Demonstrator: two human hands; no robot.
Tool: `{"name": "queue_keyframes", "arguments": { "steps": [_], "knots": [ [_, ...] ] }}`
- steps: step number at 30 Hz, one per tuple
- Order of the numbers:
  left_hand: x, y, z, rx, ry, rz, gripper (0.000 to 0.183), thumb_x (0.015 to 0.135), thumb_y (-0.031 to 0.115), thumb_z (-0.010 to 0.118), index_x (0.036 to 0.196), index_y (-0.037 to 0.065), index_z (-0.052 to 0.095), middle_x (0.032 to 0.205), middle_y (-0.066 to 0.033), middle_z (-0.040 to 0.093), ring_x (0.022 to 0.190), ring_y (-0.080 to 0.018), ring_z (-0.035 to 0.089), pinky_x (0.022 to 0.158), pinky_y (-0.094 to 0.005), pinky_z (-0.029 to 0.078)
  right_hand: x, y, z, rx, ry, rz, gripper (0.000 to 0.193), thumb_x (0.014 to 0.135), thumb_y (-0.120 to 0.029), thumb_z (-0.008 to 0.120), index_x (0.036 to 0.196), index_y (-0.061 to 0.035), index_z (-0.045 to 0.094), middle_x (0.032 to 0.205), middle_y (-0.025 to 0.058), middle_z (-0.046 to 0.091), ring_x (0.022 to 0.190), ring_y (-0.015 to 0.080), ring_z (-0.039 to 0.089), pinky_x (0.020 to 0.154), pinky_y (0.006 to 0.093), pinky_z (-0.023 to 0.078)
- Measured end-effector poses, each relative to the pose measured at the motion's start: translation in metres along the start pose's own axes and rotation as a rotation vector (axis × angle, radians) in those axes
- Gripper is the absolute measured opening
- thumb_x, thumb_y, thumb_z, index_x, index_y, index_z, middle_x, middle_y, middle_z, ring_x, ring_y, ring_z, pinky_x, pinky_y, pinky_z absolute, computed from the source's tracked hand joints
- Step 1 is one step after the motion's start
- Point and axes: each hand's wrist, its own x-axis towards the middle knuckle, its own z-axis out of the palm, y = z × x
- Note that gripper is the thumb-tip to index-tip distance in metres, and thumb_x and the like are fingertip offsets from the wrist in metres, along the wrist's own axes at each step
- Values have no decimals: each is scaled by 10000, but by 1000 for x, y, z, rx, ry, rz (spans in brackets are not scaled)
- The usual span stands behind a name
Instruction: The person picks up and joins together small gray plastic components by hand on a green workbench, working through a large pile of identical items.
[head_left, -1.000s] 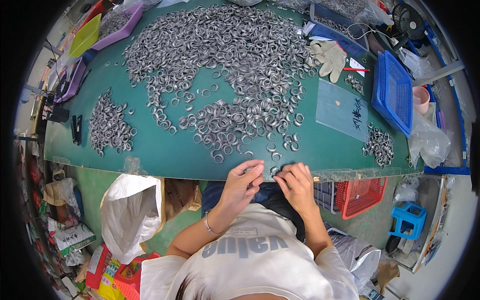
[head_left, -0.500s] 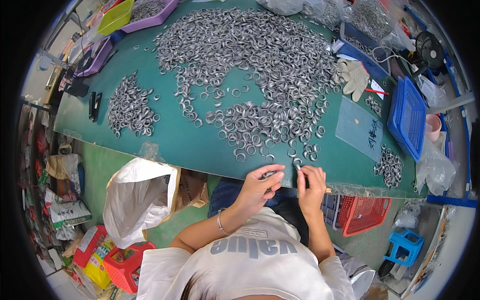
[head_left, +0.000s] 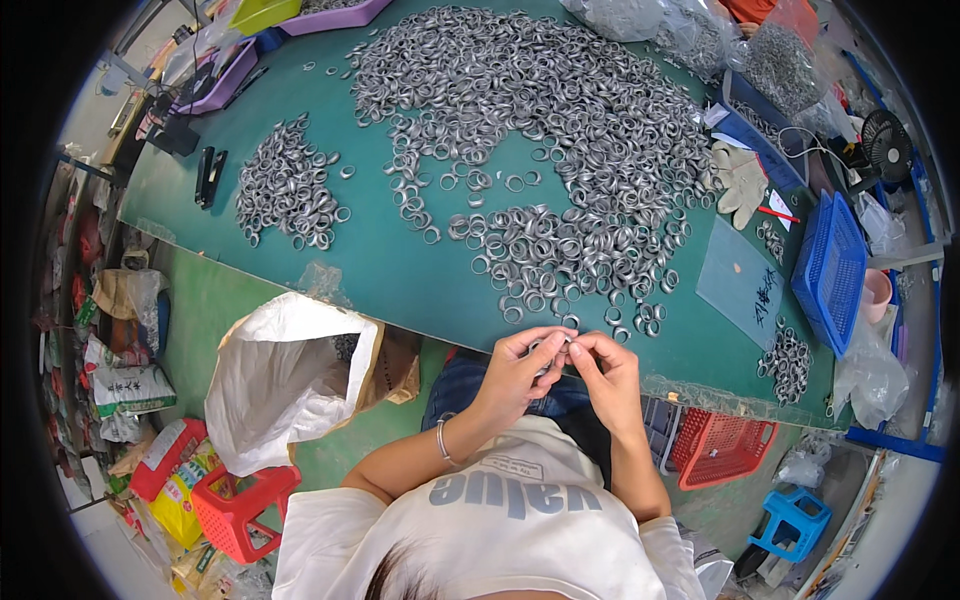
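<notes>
My left hand [head_left: 516, 374] and my right hand [head_left: 610, 384] meet at the near edge of the green table. Pinched between their fingertips is a small grey metal ring [head_left: 565, 345], mostly covered by the fingers. More grey metal shows inside the curled left fingers, too hidden to count. Just beyond my hands, loose rings [head_left: 572, 322] lie at the near fringe of a large heap of metal rings [head_left: 530, 75]. A smaller heap of rings [head_left: 287, 187] sits to the left, and another small group of rings [head_left: 786, 364] at the right.
An open white-lined sack [head_left: 290, 375] stands below the table's left front edge. Black snips or a similar tool [head_left: 210, 177] lie at the left. On the right are a glove [head_left: 738, 182], a clear sheet [head_left: 740, 272], blue baskets [head_left: 830, 260] and a fan [head_left: 886, 145].
My right hand has brought a ring from the table edge leftward to my left hand, and the fingertips now meet. The whole view has shifted slightly, moving the table contents rightward.
</notes>
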Motion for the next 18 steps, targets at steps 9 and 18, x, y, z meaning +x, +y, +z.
{"name": "queue_keyframes", "arguments": {
  "steps": [9,18],
  "knots": [
    [1,9,-22,-226,-73,-97,234,917,208,400,915,-5,498,743,-130,520,473,-97,428,293,-158,247,71,-6,19,-1102,378,-552,111,753,-99,655,814,-29,593,784,83,579,759,263,512,712,371,361],
    [3,12,-25,-170,-155,-7,300,931,252,432,1005,-15,546,776,-122,568,472,-99,459,313,-166,246,43,-10,9,-326,257,-145,33,757,1,640,775,7,613,676,29,573,634,85,496,598,226,399]
  ]
}}
